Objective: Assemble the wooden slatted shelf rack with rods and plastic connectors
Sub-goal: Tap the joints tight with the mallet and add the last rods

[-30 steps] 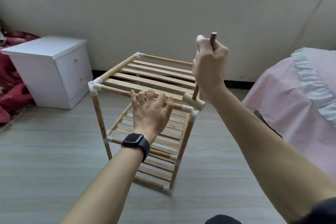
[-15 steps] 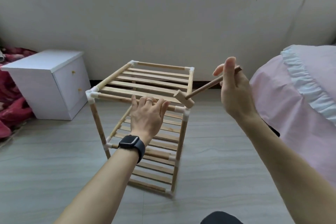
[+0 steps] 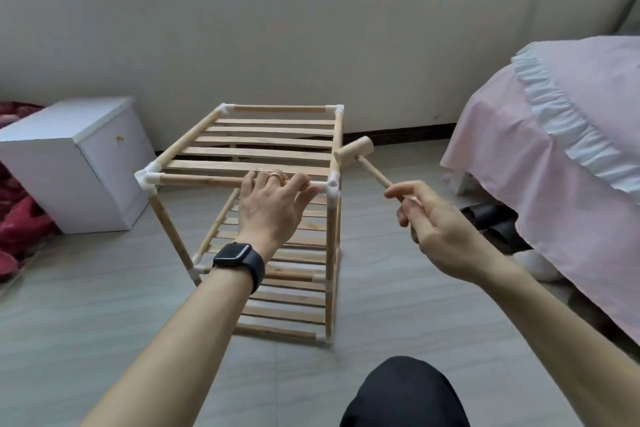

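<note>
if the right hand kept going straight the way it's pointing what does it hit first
Probably the rack's right top rail. The right hand pinches the wooden mallet by its handle end, aimed up and left, and the mallet head leads, beside that rail. Depth is unclear, so it may pass above.

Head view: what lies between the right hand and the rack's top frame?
Only the wooden mallet: the right hand pinches its handle end, and its head is at the right rail of the rack; contact is unclear. The head view shows it.
</note>
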The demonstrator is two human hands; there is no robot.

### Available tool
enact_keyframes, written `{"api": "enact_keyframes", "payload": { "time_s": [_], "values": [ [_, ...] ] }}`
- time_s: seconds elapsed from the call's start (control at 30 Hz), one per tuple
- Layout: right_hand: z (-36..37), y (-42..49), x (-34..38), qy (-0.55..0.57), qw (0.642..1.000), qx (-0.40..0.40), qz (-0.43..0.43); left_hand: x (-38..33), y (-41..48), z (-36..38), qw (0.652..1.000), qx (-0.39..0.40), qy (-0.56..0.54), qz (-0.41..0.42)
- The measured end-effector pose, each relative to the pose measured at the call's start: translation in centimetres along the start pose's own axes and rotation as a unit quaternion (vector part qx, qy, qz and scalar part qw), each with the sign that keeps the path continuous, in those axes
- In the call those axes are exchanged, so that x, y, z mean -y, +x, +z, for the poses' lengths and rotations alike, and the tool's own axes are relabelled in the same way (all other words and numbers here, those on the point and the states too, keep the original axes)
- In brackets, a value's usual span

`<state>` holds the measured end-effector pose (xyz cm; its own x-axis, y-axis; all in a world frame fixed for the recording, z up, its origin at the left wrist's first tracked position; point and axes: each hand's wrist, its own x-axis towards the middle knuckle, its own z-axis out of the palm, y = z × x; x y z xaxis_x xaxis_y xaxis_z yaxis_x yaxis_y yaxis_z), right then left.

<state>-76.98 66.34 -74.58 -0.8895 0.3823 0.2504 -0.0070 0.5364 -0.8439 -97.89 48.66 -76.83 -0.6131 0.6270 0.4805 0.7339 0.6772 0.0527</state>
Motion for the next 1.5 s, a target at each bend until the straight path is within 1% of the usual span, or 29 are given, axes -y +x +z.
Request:
{"api": "enact_keyframes", "payload": {
  "time_s": [0.03, 0.1, 0.2, 0.23, 0.33, 0.5, 0.53, 0.57, 0.63, 0.67, 0.7, 0.73, 0.77, 0.8, 0.83, 0.9, 0.93, 0.97, 1.0, 1.03, 1.07, 1.1, 1.17, 1.23, 1.27, 1.33, 1.4, 1.43, 1.5],
  "values": [
    [-0.1, -0.2, -0.2, -0.057, 0.998, -0.016, -0.014, -0.3, 0.0, 0.0, 1.000, -0.003, 0.002, -0.003],
    [-0.3, -0.8, -0.2, -0.135, 0.990, -0.035, -0.032, -0.9, 0.1, 0.2, 1.000, -0.001, 0.007, -0.012],
    [-0.7, -1.3, 0.3, -0.277, 0.955, -0.068, -0.083, -1.8, 0.2, 0.7, 1.000, 0.005, 0.014, -0.026],
    [-0.9, -1.4, 0.5, -0.297, 0.947, -0.080, -0.097, -2.0, 0.3, 0.9, 1.000, 0.005, 0.012, -0.028],
    [-1.7, -1.3, 1.0, -0.299, 0.939, -0.119, -0.122, -2.0, 0.3, 1.0, 1.000, 0.008, 0.003, -0.025],
    [-2.1, -1.6, 1.8, -0.337, 0.925, -0.101, -0.144, -2.2, 0.3, 0.7, 0.999, 0.017, 0.012, -0.025],
    [-2.4, -1.4, 2.0, -0.333, 0.924, -0.115, -0.148, -2.3, 0.3, 0.6, 0.999, 0.017, 0.016, -0.026],
    [-2.6, -1.1, 2.1, -0.323, 0.922, -0.146, -0.154, -2.3, 0.3, 0.6, 0.999, 0.018, 0.019, -0.026],
    [-2.8, -0.9, 2.6, -0.295, 0.910, -0.234, -0.175, -2.3, 0.3, 0.5, 0.999, 0.020, 0.022, -0.027],
    [-2.6, -1.0, 2.6, -0.291, 0.902, -0.263, -0.182, -2.3, 0.3, 0.5, 0.999, 0.021, 0.022, -0.027],
    [-2.3, -1.1, 2.5, -0.301, 0.900, -0.253, -0.186, -2.4, 0.3, 0.5, 0.999, 0.020, 0.020, -0.027],
    [-1.8, -1.3, 2.2, -0.321, 0.909, -0.198, -0.179, -2.3, 0.3, 0.4, 0.999, 0.021, 0.019, -0.027],
    [-1.4, -1.4, 1.9, -0.335, 0.922, -0.116, -0.158, -2.3, 0.2, 0.5, 0.999, 0.023, 0.019, -0.026],
    [-1.5, -1.3, 1.6, -0.338, 0.930, -0.064, -0.131, -2.3, 0.2, 0.5, 0.999, 0.026, 0.021, -0.027],
    [-1.8, -1.1, 1.4, -0.328, 0.935, -0.068, -0.118, -2.3, 0.2, 0.6, 0.999, 0.030, 0.023, -0.027],
    [-2.1, -0.7, 1.8, -0.288, 0.933, -0.161, -0.144, -2.4, 0.2, 0.6, 0.999, 0.030, 0.026, -0.030],
    [-2.0, -0.8, 2.1, -0.281, 0.926, -0.192, -0.163, -2.4, 0.2, 0.7, 0.999, 0.031, 0.027, -0.033],
    [-1.9, -1.0, 2.2, -0.293, 0.921, -0.192, -0.171, -2.4, 0.2, 0.8, 0.998, 0.032, 0.030, -0.035],
    [-1.5, -1.2, 2.3, -0.324, 0.917, -0.162, -0.165, -2.4, 0.2, 0.8, 0.998, 0.032, 0.034, -0.036],
    [-1.2, -1.2, 2.2, -0.355, 0.917, -0.115, -0.141, -2.3, 0.2, 0.8, 0.998, 0.033, 0.037, -0.037],
    [-1.4, -1.2, 2.0, -0.361, 0.921, -0.088, -0.118, -2.3, 0.2, 0.7, 0.998, 0.036, 0.041, -0.039],
    [-1.7, -0.9, 1.9, -0.346, 0.927, -0.096, -0.105, -2.4, 0.2, 0.5, 0.997, 0.040, 0.049, -0.041],
    [-2.2, -0.1, 2.1, -0.292, 0.938, -0.159, -0.100, -3.2, 0.6, 0.2, 0.995, 0.054, 0.075, -0.048],
    [-1.7, 0.4, 2.1, -0.238, 0.944, -0.206, -0.095, -5.1, 1.2, -0.1, 0.993, 0.066, 0.060, -0.072],
    [-1.1, 0.7, 2.0, -0.209, 0.950, -0.217, -0.085, -6.2, 1.6, -0.3, 0.993, 0.077, 0.038, -0.079],
    [0.5, 1.6, 1.9, -0.135, 0.966, -0.217, -0.042, -7.4, 2.8, -0.8, 0.989, 0.133, -0.037, -0.047],
    [2.3, 2.8, 1.7, -0.056, 0.977, -0.206, -0.007, -6.4, 3.7, -2.6, 0.965, 0.214, -0.151, -0.014],
    [3.4, 3.5, 1.6, -0.027, 0.979, -0.202, -0.005, -4.8, 3.9, -3.7, 0.955, 0.229, -0.189, -0.019],
    [6.0, 4.5, 1.7, 0.005, 0.980, -0.196, -0.014, 0.0, 3.5, -5.7, 0.958, 0.203, -0.198, -0.044]
  ]
}}
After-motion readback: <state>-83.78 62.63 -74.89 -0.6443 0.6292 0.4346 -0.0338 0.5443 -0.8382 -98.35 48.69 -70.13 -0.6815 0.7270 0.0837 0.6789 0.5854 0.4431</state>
